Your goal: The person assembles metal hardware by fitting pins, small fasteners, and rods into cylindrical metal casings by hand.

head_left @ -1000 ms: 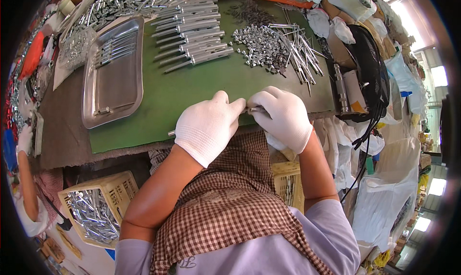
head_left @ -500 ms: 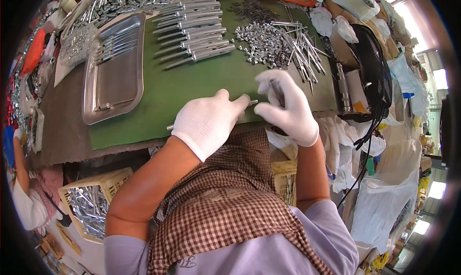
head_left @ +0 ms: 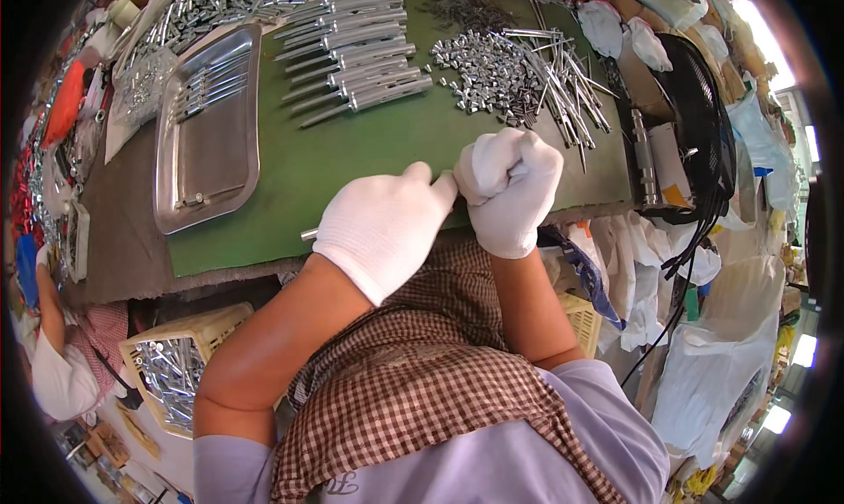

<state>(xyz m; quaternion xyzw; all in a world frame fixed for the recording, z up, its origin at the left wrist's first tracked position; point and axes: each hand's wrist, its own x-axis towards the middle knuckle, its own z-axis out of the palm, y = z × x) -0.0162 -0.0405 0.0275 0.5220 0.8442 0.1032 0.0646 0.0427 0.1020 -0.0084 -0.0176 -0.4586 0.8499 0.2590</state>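
My left hand (head_left: 382,225), in a white knit glove, is wrapped palm-down round a thin metal rod (head_left: 309,234); one bright end sticks out beside the wrist. Against its fingertips, my right hand (head_left: 510,192), gloved likewise, is closed in a fist at the other end of the rod. Whatever the right fingers grip there is hidden. Both hands are over the near edge of the green mat (head_left: 290,187). Beyond them lie a row of silver tubes with rods (head_left: 365,60), a heap of small metal fittings (head_left: 483,69) and loose thin rods (head_left: 571,91).
At left stands a steel tray (head_left: 253,143) with several rods and one short piece in it. A heap of metal parts (head_left: 220,11) and a clear bag (head_left: 141,91) lie behind. Low at left is a plastic crate (head_left: 224,324) of metal parts. Black mesh (head_left: 703,126) with cables stands right.
My right hand has gone from loosely curled and apart to a closed fist, meeting my left fingertips. The rod tip that showed between the hands is now covered.
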